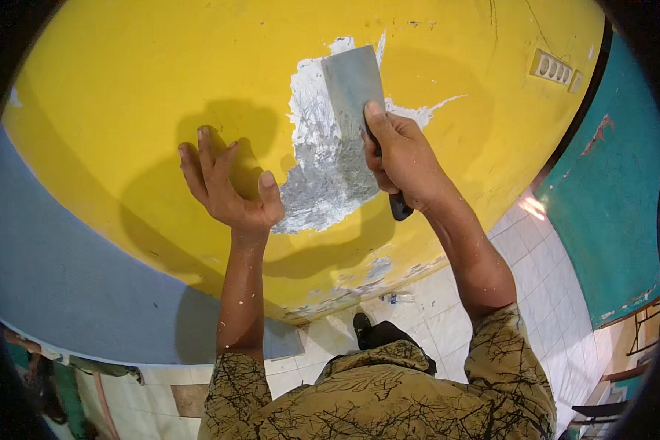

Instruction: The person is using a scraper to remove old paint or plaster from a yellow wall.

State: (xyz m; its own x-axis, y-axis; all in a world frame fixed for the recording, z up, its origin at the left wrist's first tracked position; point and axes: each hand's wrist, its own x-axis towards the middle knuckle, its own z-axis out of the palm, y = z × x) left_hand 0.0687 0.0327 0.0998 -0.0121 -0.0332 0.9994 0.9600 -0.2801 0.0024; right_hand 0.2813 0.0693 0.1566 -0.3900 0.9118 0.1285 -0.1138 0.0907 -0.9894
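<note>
My right hand (401, 154) grips the black handle of a scraper with a broad metal blade (355, 80), thumb pressed along the blade's base. The blade points upward over a bare patch (319, 165) of white and grey plaster, where the yellow paint is gone. Whether the blade's edge touches the wall I cannot tell. To the left of the patch, my left hand (236, 192) is held up with its fingers spread and nothing in it. Small pale flakes cling to both forearms. Yellow paint (159, 71) surrounds the patch's ragged border.
A socket strip (551, 67) is fixed to the wall at upper right. Paint peels along the wall's foot (363, 280). A clear plastic bottle (397, 298) lies on the white floor tiles (440, 324). A blue-grey wall (88, 264) stands left, a teal one (610, 192) right.
</note>
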